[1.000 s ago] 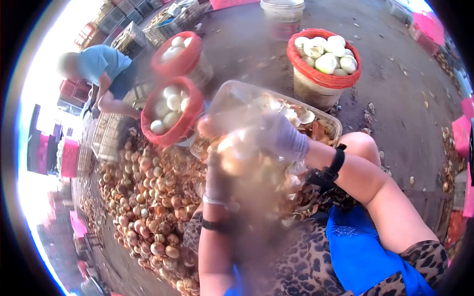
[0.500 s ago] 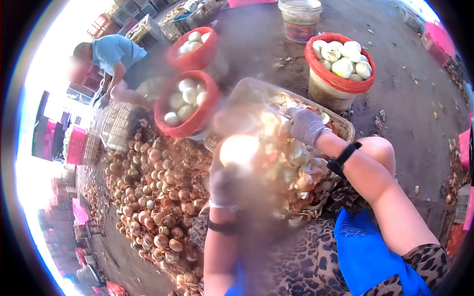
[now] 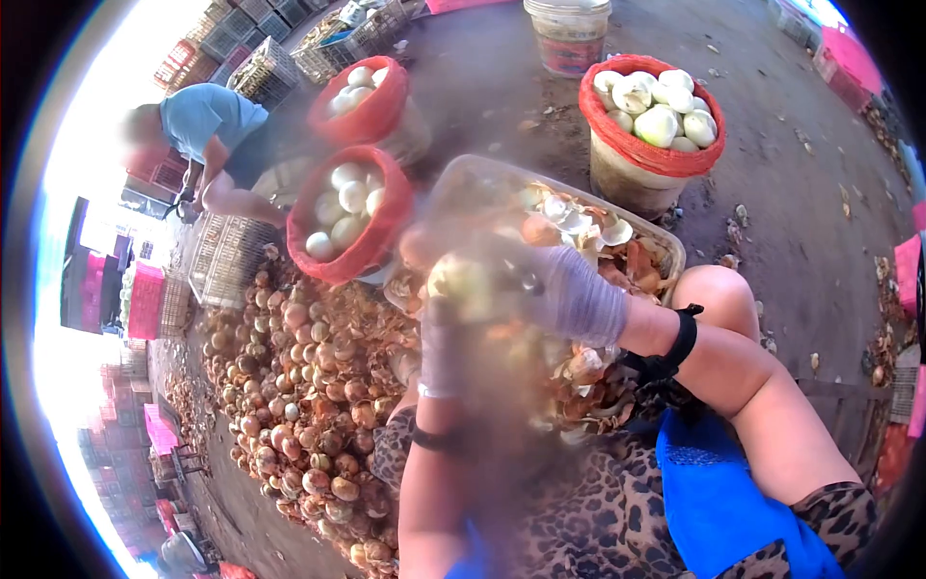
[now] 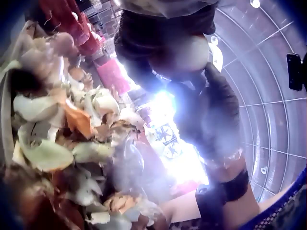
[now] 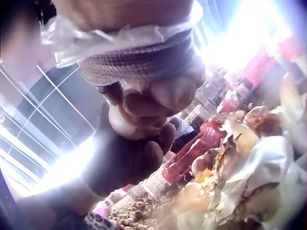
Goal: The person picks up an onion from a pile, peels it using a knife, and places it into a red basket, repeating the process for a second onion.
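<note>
My gloved left hand [image 3: 439,352] holds a partly peeled onion [image 3: 461,282] over the tub; haze blurs it in the head view. In the right wrist view the pale onion [image 5: 120,122] sits between both hands, with left fingers [image 5: 153,153] curled under it. My gloved right hand [image 3: 579,294] is against the onion's right side, its fingers bent around a small knife whose dark handle [image 5: 112,92] shows beside the onion. The blade is hidden. A clear plastic tub [image 3: 675,261] with onion skins [image 3: 632,265] lies below the hands.
Unpeeled onions [image 3: 309,386] lie heaped on the left. Buckets lined with red mesh, one at the right [image 3: 637,179] and two at the left [image 3: 357,256], hold peeled onions. Behind them stands a white bucket [image 3: 569,43]. A person in a blue shirt [image 3: 212,116] bends near a crate [image 3: 227,256].
Half a second ago my right hand was farther right over the tub, the knife blade showing; it has come back left to the onion. The left hand keeps its hold.
</note>
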The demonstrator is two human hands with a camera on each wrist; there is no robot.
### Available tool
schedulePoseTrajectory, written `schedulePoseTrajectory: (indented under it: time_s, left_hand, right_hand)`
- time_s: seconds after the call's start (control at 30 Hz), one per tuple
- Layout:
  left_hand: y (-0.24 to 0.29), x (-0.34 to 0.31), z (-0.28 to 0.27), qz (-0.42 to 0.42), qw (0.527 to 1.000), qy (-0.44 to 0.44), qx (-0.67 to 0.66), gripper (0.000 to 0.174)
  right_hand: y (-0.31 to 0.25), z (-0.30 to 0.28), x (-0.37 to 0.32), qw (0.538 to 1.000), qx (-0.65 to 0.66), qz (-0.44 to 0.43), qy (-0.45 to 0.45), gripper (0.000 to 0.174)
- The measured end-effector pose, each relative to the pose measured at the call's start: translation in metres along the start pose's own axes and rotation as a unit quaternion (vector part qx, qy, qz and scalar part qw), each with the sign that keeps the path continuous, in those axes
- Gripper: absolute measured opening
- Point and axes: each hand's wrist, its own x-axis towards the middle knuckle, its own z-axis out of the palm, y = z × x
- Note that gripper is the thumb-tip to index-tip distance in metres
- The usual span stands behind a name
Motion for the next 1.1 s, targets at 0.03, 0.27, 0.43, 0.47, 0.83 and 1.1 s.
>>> schedulePoseTrajectory:
  time_s: [0.03,0.27,0.43,0.47,0.83,1.1]
  left_hand:
    - [-0.015,0.006,-0.020,-0.011,0.997,0.053,0.051,0.088]
    - [0.006,-0.002,0.018,0.113,0.966,0.128,0.193,0.060]
    - [0.006,-0.003,0.015,0.150,0.974,0.069,0.158,0.054]
    - [0.010,-0.006,0.020,0.131,0.984,0.053,0.112,0.053]
    - [0.016,-0.021,0.028,0.056,0.966,0.150,0.204,0.080]
    - [0.034,-0.023,0.003,0.060,0.984,0.167,-0.019,0.072]
  right_hand:
    - [0.000,-0.001,-0.002,1.000,-0.017,-0.011,-0.002,0.056]
    - [-0.006,0.009,-0.011,0.979,-0.202,-0.013,-0.014,0.056]
    - [-0.006,0.008,-0.010,0.964,-0.256,-0.004,-0.068,0.053]
    - [-0.006,0.004,-0.007,0.958,-0.268,0.005,-0.098,0.052]
    - [0.022,0.001,0.003,0.899,-0.394,0.042,-0.187,0.039]
    - [0.061,0.012,0.006,0.987,-0.145,0.009,-0.063,0.035]
